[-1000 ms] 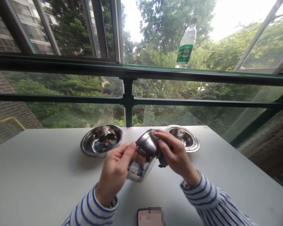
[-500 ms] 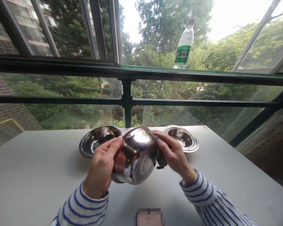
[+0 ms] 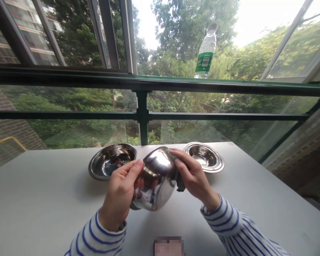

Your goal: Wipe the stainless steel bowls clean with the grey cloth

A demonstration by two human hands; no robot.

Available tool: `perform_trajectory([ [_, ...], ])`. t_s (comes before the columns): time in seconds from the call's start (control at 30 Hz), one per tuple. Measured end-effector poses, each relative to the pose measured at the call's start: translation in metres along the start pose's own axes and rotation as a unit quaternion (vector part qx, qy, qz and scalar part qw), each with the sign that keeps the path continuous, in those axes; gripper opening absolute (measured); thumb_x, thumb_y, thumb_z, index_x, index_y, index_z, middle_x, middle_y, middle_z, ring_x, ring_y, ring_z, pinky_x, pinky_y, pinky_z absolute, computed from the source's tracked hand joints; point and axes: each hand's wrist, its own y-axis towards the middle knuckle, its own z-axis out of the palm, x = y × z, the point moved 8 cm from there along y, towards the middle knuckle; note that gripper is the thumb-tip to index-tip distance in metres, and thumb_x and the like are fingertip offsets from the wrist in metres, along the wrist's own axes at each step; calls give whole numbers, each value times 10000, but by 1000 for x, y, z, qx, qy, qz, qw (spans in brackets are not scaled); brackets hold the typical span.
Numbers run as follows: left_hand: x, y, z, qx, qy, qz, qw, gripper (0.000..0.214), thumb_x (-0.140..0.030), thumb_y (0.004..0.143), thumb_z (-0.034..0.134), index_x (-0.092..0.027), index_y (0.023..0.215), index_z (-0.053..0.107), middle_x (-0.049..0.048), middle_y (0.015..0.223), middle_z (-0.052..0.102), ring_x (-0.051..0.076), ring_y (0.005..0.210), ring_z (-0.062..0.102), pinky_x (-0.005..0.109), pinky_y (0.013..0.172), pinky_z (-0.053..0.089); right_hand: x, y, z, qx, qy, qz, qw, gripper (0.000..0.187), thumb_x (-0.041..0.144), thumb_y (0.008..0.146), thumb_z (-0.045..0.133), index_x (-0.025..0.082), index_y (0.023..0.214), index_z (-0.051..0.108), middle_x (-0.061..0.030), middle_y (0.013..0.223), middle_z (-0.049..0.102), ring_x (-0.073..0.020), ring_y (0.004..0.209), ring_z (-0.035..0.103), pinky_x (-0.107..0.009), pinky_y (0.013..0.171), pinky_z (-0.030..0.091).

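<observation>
A shiny steel bowl [image 3: 157, 181] is held tilted above the white table, its rounded outside facing me. My left hand [image 3: 122, 188] grips its left edge, thumb on the outer wall and the other fingers largely hidden behind. My right hand [image 3: 193, 174] is closed on a dark grey cloth [image 3: 180, 182] and presses it to the bowl's upper right side. Behind the left hand stands a second steel bowl [image 3: 96, 170] with small dark and red items in it that I cannot make out. Beyond the right hand sits a wide-rimmed steel bowl [image 3: 220, 166].
The white table [image 3: 50, 199] reaches to a green railing [image 3: 142, 117] before the windows. On the top rail stands a clear plastic bottle [image 3: 204, 60] with a green label. At the near table edge lies a pixelated pinkish object [image 3: 168, 247].
The held bowl has turned slightly, so its base shows less. My left hand has shifted a little to the right with it, while my right hand keeps the cloth against the side.
</observation>
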Motion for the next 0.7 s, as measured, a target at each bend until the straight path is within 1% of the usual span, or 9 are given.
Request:
perform_trajectory([
  [0.07,3,-1,2,0,14,-2,1000,308,-427,652,694,-155,624,551,-65,446,399,31,352,297,131,315,202,22,-3,4,22,-37,-63,997,290,137,869,449,194,1119,584,-95,1195,587,-215,1136,521,-409,965,445],
  [0.17,7,-3,4,2,14,-1,1000,293,-429,676,678,-156,671,571,-58,464,430,39,367,334,132,323,222,58,-13,17,95,-91,-186,974,369,122,830,484,179,1190,539,-104,1254,547,-255,1225,430,-460,1007,396],
  [0.23,6,-2,4,4,-1,3,1000,282,-418,679,682,-157,690,576,-56,481,448,42,380,355,135,334,255,64,-17,22,123,-100,-226,961,394,122,820,494,173,1209,525,-106,1268,538,-264,1249,400,-468,1017,385],
  [0.3,6,-1,3,-3,-11,-6,1000,279,-410,668,693,-156,699,580,-55,492,460,43,379,358,140,333,266,50,-12,17,97,-87,-194,972,364,114,839,468,170,1192,535,-114,1252,547,-249,1220,439,-448,998,410],
  [0.4,7,0,0,-17,-31,-29,999,286,-408,656,703,-160,689,563,-58,486,452,40,358,333,139,311,225,21,-3,5,27,-64,-85,994,320,116,880,413,185,1159,553,-109,1201,576,-209,1129,525,-401,953,457],
  [0.43,7,1,0,-15,-41,-32,999,285,-402,657,704,-163,679,551,-64,478,436,35,352,323,135,310,206,18,-3,4,21,-64,-72,995,324,117,884,407,188,1165,550,-108,1204,573,-207,1127,528,-400,953,458],
  [0.5,7,2,0,-9,-58,-29,998,283,-390,668,701,-166,665,528,-76,467,403,28,350,315,129,316,191,29,-7,9,43,-76,-108,990,357,112,868,423,183,1202,527,-112,1247,545,-227,1184,479,-428,982,429],
  [0.6,9,3,2,15,-42,-18,999,280,-392,695,683,-160,664,530,-77,464,406,23,361,322,124,329,228,60,-18,24,114,-99,-213,965,418,121,829,477,168,1245,500,-112,1291,517,-263,1261,384,-472,1022,376],
  [0.7,8,3,3,35,7,-9,999,290,-408,703,677,-146,663,558,-60,458,455,27,364,357,116,326,265,64,-18,22,126,-92,-220,963,393,124,832,478,165,1220,525,-111,1254,549,-254,1237,416,-459,1014,388],
])
